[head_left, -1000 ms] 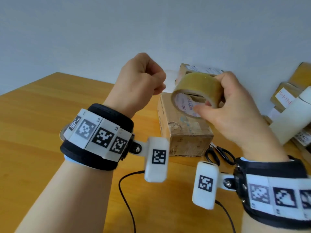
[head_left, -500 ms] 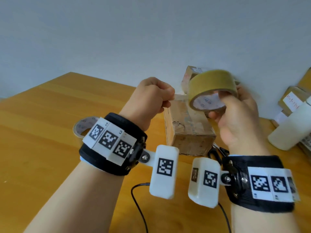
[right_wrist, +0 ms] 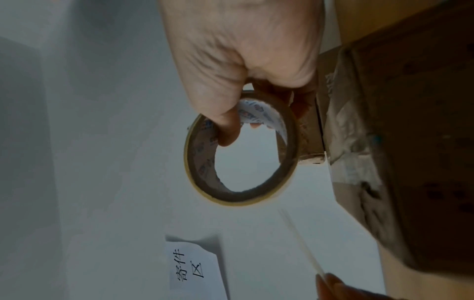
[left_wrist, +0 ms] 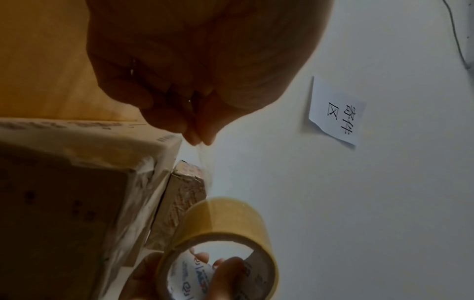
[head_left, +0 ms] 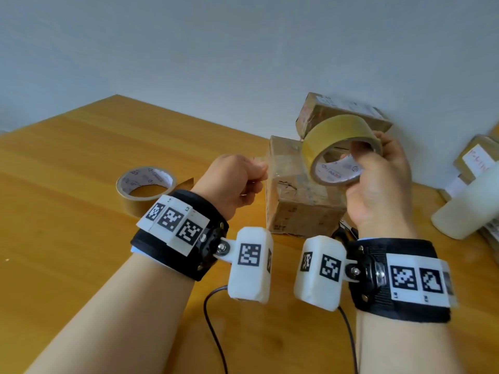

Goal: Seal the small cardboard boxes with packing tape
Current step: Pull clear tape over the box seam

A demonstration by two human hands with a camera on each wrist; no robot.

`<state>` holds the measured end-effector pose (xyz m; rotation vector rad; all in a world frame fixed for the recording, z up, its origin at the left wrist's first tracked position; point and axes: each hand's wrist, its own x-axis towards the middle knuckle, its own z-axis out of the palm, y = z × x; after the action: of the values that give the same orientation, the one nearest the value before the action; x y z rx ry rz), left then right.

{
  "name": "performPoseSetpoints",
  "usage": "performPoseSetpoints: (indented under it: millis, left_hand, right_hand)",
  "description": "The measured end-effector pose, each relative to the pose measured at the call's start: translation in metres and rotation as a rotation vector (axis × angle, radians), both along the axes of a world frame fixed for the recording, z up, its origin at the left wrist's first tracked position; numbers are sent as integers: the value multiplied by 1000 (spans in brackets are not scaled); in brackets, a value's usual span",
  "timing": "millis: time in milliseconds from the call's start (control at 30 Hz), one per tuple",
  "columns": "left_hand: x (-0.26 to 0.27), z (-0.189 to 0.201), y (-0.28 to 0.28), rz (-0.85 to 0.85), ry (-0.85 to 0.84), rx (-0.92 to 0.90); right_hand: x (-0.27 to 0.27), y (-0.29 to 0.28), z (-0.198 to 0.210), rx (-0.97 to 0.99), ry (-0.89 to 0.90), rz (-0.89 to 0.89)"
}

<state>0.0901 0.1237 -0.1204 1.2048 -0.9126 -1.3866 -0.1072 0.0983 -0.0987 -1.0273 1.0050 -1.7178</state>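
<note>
The right hand (head_left: 378, 184) has its grip curled through the core of a yellowish-brown roll of packing tape (head_left: 340, 147), held above the worn brown cardboard box (head_left: 299, 201) on the wooden counter (head_left: 81, 211). At the roll's 9 o'clock, the left hand (head_left: 232, 179) pinches the clear pulled-out tape strip (left_wrist: 205, 172) between closed fingertips

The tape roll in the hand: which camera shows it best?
The head view: the whole tape roll shows, bright, gripped by the right hand, with the pulled strip reaching the left hand. The left wrist view shows it dark at the frame's bottom edge. The right wrist view shows mostly its inner ring.
</note>
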Motion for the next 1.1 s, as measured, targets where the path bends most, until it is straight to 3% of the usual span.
performPoseSetpoints:
  millis: [500, 1100]
  left_hand:
    - [1, -19, 2, 29, 145, 72]
    - [-7, -30, -1, -7, -21, 79]
  right_hand:
    - [-1, 5, -2, -103, 133, -174]
    - [-9, -3, -15, -21, 183, -234]
